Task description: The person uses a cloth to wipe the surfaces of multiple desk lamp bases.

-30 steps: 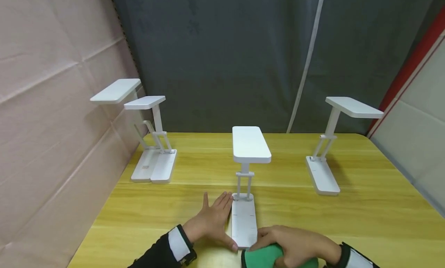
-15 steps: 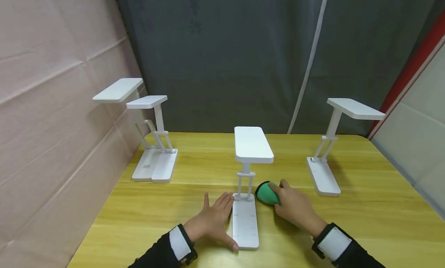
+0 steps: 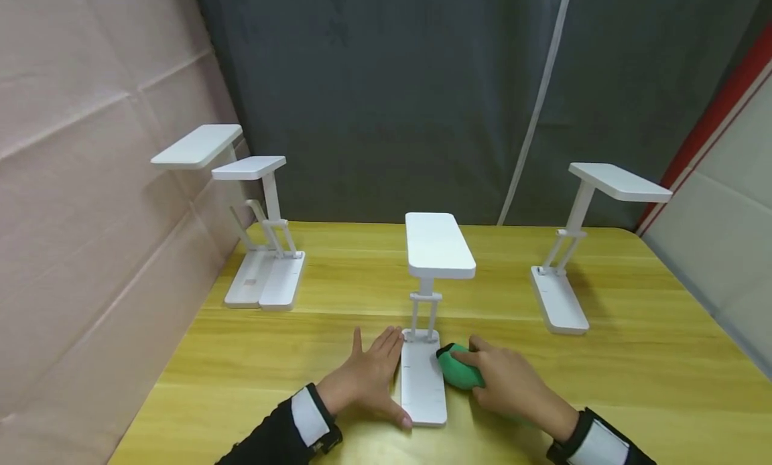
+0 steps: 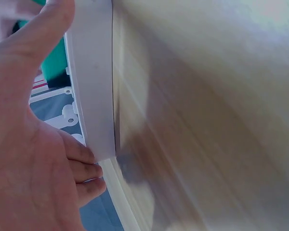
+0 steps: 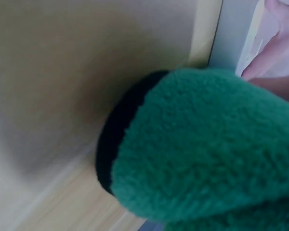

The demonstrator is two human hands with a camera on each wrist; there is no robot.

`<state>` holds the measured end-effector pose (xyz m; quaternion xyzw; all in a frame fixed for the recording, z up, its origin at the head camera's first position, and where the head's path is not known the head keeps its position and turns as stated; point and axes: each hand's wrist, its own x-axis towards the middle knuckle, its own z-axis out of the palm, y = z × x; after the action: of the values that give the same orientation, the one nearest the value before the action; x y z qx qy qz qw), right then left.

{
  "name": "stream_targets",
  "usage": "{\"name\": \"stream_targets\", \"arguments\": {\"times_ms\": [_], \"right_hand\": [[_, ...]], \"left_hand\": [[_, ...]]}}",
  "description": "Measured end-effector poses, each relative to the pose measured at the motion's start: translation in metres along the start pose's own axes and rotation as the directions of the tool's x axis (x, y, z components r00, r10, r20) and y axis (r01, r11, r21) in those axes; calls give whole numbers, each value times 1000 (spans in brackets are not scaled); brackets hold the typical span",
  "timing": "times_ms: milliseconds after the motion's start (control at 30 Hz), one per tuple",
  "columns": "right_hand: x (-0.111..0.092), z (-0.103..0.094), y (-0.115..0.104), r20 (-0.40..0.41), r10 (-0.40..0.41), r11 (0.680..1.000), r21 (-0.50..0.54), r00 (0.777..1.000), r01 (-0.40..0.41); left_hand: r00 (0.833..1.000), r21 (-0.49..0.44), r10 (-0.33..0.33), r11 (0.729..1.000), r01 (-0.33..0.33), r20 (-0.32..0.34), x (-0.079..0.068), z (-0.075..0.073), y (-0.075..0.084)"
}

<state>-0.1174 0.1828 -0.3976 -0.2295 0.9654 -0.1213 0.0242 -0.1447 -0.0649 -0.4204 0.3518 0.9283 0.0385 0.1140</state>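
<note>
A white folding desk lamp (image 3: 424, 384), with a flat panel on a post and hinged struts, stands upright before me. My left hand (image 3: 369, 378) lies spread along the left side of its base. The thumb touches the near corner and the fingertips reach the far corner; the left wrist view shows them against the base edge (image 4: 92, 77). In my right hand (image 3: 509, 378) I grip a green fleecy cloth (image 3: 460, 369) with black trim, against the base's right edge. The right wrist view is mostly filled by the cloth (image 5: 202, 149), which hides the holding fingers.
Two similar white lamps (image 3: 281, 281) stand side by side at the back left of the wooden table (image 3: 338, 271). Another similar lamp (image 3: 559, 301) stands at the back right. A dark curtain (image 3: 374, 103) hangs behind, with a pale cloth wall (image 3: 90, 217) on the left.
My right hand first moved the cloth from the base's near end to its far right corner, then drew it partway back along that edge. My left hand stays in place.
</note>
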Motion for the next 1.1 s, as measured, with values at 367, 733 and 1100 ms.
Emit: {"name": "stream_targets", "arguments": {"times_ms": [367, 733, 1100], "right_hand": [[-17, -10, 2, 128, -288, 951, 154, 949, 268], [16, -17, 30, -1, 10, 997, 71, 1000, -10], [21, 8, 8, -124, 34, 985, -166, 992, -54]], "left_hand": [[1000, 22, -17, 1000, 17, 8, -2, -8, -4], [1000, 4, -24, 1000, 24, 11, -2, -7, 0], [1000, -17, -15, 1000, 15, 14, -3, -5, 3]]}}
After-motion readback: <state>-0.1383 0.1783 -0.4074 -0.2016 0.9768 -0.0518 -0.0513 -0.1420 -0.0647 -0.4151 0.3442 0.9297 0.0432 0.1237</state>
